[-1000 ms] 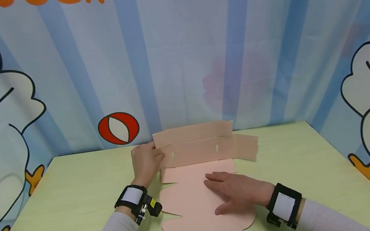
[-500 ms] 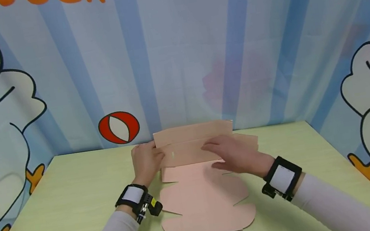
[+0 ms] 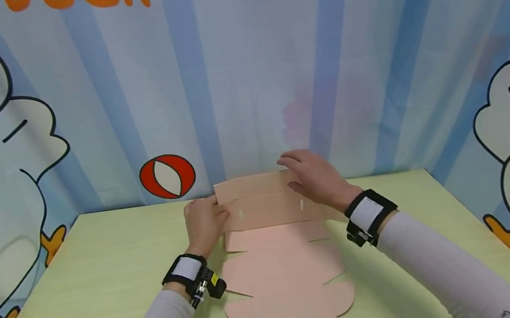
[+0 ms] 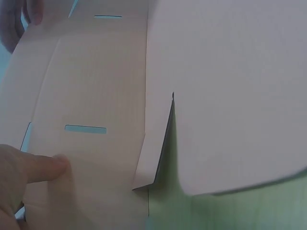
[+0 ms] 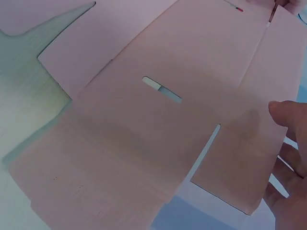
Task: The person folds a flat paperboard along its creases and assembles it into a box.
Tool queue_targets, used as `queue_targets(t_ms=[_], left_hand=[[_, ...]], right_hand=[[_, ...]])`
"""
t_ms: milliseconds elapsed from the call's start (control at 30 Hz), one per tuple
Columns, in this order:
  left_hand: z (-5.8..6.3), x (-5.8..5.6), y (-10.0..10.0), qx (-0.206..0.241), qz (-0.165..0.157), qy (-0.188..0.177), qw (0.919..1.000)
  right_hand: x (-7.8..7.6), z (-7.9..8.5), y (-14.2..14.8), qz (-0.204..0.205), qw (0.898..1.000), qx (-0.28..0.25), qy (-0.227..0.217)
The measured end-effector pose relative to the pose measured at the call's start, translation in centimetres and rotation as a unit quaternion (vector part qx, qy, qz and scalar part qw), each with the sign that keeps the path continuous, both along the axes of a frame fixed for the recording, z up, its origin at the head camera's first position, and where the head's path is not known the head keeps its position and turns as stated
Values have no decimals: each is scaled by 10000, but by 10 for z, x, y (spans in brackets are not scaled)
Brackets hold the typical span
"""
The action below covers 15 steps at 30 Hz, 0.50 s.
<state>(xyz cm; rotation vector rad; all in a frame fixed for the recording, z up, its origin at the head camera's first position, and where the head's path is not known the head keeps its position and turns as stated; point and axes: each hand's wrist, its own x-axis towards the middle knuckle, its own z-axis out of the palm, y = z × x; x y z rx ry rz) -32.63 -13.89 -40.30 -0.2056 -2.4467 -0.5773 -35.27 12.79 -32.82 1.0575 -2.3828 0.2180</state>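
An unfolded cardboard box point(image 3: 284, 270), pale pinkish-brown with rounded side flaps, lies on the table. Its far panel point(image 3: 268, 212) is tilted up, with two narrow slots, and a creased flap point(image 3: 251, 186) tops it. My left hand point(image 3: 205, 224) grips that panel's left end, thumb on the near face beside a slot point(image 4: 85, 129) and the other fingers mostly hidden behind. At the top flap's right end is my right hand point(image 3: 319, 179), fingers extended and spread. In the right wrist view its thumb point(image 5: 288, 112) overlaps the flap's edge, while the fingers show past that edge.
The light yellow-green table point(image 3: 127, 266) extends on both sides of the cardboard. Just behind its far edge hangs a blue striped curtain point(image 3: 242, 73) printed with cartoon figures and a red-and-white ball point(image 3: 167, 176).
My right hand has lifted from the middle of the cardboard and moved away from me, over the slotted panel, to the top flap's right end. My left hand keeps its grip.
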Motion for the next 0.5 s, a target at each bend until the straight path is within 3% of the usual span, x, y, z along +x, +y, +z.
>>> queue_targets(t_ms=[267, 500], left_hand=[[-3, 0, 2, 51, 9, -117, 9999], [-2, 1, 0, 68, -58, 60, 9999]], right_hand=[[-2, -12, 0, -164, 9997, -126, -146], [1, -11, -1, -132, 9994, -297, -102]])
